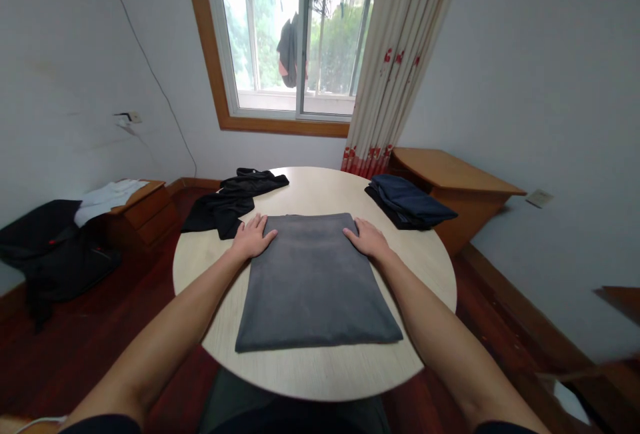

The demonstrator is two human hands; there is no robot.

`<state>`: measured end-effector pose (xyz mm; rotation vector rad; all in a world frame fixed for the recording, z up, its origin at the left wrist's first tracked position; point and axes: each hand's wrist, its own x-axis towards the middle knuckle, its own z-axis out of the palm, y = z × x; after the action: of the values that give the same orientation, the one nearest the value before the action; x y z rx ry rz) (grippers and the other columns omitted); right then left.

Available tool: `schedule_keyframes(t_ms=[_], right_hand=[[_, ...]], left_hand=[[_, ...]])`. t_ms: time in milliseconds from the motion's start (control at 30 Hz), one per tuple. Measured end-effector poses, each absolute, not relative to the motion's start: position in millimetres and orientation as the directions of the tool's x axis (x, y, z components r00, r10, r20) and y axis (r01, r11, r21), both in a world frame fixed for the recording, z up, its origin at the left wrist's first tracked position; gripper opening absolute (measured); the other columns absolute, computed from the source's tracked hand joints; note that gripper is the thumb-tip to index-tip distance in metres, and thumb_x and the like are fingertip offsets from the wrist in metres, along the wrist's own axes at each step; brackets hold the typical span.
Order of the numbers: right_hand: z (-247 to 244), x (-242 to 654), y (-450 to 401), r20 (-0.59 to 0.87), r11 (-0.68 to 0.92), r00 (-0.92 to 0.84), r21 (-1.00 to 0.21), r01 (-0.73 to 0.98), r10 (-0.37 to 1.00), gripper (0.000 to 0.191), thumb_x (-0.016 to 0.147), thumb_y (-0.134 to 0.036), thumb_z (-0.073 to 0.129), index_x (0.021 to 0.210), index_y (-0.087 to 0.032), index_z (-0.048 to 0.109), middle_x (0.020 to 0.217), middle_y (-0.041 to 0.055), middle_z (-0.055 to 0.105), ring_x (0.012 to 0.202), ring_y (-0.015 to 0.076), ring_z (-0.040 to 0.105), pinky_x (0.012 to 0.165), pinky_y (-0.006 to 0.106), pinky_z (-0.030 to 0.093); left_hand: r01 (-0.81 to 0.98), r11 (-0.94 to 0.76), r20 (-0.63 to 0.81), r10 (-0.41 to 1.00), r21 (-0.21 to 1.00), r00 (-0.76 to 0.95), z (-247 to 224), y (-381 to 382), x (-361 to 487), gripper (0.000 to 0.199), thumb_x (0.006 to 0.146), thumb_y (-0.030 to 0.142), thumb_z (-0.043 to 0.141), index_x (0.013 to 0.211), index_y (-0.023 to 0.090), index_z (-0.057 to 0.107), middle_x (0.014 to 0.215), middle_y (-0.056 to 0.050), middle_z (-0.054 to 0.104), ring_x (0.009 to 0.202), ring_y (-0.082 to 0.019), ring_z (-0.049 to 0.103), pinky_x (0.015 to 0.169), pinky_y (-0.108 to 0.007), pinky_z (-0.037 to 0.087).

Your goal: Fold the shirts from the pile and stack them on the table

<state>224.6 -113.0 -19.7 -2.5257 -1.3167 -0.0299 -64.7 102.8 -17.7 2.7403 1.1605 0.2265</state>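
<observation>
Both hands are loosely open, thumbs spread inward on a folded gray cloth [315,287], with no clear pinch: the left hand [253,239] at its 11 o'clock corner, the right hand [370,239] at 1, equally near. The cloth extends towards 6 o'clock; its long axis is hard to judge. Palms face down, arms reaching forward. Around them: a round table [320,381], black clothes [240,187] near 11, navy clothes [410,197] near 1.

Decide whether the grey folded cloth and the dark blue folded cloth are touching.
Apart: the head view shows pale tabletop between the grey folded cloth and the dark blue folded cloth.
</observation>
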Motion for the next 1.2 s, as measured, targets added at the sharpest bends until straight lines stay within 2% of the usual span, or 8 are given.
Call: schedule_keyframes(t_ms=[133, 233, 433, 567, 733, 967, 1067, 1200], right_hand=[[-12, 233, -124, 0.082, -0.658, 0.703, -0.290, 0.695, 0.706, 0.052, 0.087, -0.064, 0.060, 0.099, -0.015, 0.074, 0.097, 0.0196, 0.074, 0.093, 0.0323, 0.070, 0.077, 0.037, 0.051], [-9, 235, -125, -0.084, -0.615, 0.639, -0.392, 0.684, 0.764, 0.048, 0.083, -0.065, 0.065, 0.069, -0.018, 0.069, 0.060, 0.0093, 0.066, 0.060, 0.0238, 0.066, 0.058, 0.030, 0.045], [-4, 224, -118, -0.068, -0.576, 0.615, -0.444, 0.686, 0.786, 0.031, 0.083, -0.041, 0.072, 0.067, -0.017, 0.061, 0.063, 0.0029, 0.064, 0.056, 0.0164, 0.058, 0.052, 0.025, 0.034], [-1, 220, -117, 0.057, -0.538, 0.611, -0.417, 0.733, 0.789, 0.020, 0.083, -0.034, 0.071, 0.074, -0.017, 0.062, 0.074, 0.0038, 0.067, 0.067, 0.0174, 0.059, 0.056, 0.025, 0.034], [8, 221, -116, 0.293, -0.519, 0.640, -0.396, 0.758, 0.711, 0.017, 0.087, -0.035, 0.067, 0.082, -0.020, 0.061, 0.082, 0.0062, 0.068, 0.075, 0.0197, 0.059, 0.064, 0.027, 0.037], [15, 247, -91, 0.587, -0.380, 0.658, -0.538, 0.753, 0.473, 0.023, 0.089, -0.040, 0.058, 0.094, -0.018, 0.063, 0.092, 0.0109, 0.069, 0.084, 0.0251, 0.062, 0.079, 0.033, 0.046], [5, 260, -83, 0.578, -0.363, 0.690, -0.589, 0.722, 0.436, 0.033, 0.090, -0.034, 0.052, 0.110, -0.012, 0.064, 0.103, 0.0159, 0.070, 0.094, 0.0277, 0.064, 0.089, 0.037, 0.048], [-7, 253, -86, 0.444, -0.459, 0.699, -0.536, 0.708, 0.560, 0.044, 0.092, -0.034, 0.052, 0.128, -0.010, 0.061, 0.127, 0.0194, 0.064, 0.114, 0.0296, 0.062, 0.099, 0.039, 0.047]], left_hand=[[0.783, -0.601, 0.154, 0.799, 0.160, 0.581, -8, 94, -72, 0.064, 0.094, 0.059, 0.042, 0.125, 0.009, 0.066, 0.129, -0.029, 0.063, 0.123, -0.044, 0.058, 0.100, -0.052, 0.043], [0.817, -0.514, 0.042, 0.852, 0.263, 0.522, -1, 98, -75, 0.055, 0.087, 0.065, 0.052, 0.093, 0.014, 0.073, 0.107, -0.025, 0.072, 0.098, -0.041, 0.068, 0.080, -0.043, 0.050], [0.698, -0.455, -0.165, 0.761, 0.554, 0.627, 0, 118, -85, 0.046, 0.073, 0.061, 0.071, 0.056, 0.020, 0.059, 0.070, -0.011, 0.069, 0.067, -0.027, 0.065, 0.057, -0.031, 0.041], [0.576, -0.496, 0.011, 0.764, 0.650, 0.645, 0, 115, -83, 0.034, 0.074, 0.051, 0.071, 0.065, 0.021, 0.059, 0.071, -0.005, 0.068, 0.070, -0.023, 0.063, 0.058, -0.028, 0.041], [0.594, -0.562, 0.191, 0.798, 0.575, 0.571, 8, 107, -74, 0.027, 0.085, 0.048, 0.062, 0.080, 0.021, 0.059, 0.082, -0.005, 0.069, 0.079, -0.023, 0.064, 0.066, -0.028, 0.044], [0.569, -0.630, 0.399, 0.776, 0.528, 0.489, 52, 122, -37, 0.030, 0.092, 0.051, 0.058, 0.094, 0.022, 0.062, 0.095, -0.006, 0.072, 0.090, -0.024, 0.066, 0.073, -0.028, 0.046], [0.631, -0.591, 0.372, 0.807, 0.503, 0.460, 58, 135, -15, 0.032, 0.094, 0.051, 0.056, 0.100, 0.021, 0.064, 0.101, -0.007, 0.072, 0.096, -0.026, 0.067, 0.077, -0.030, 0.047], [0.738, -0.550, 0.274, 0.835, 0.391, 0.477, 32, 132, 0, 0.047, 0.095, 0.046, 0.056, 0.129, 0.014, 0.058, 0.132, -0.018, 0.062, 0.117, -0.032, 0.062, 0.091, -0.037, 0.049]])
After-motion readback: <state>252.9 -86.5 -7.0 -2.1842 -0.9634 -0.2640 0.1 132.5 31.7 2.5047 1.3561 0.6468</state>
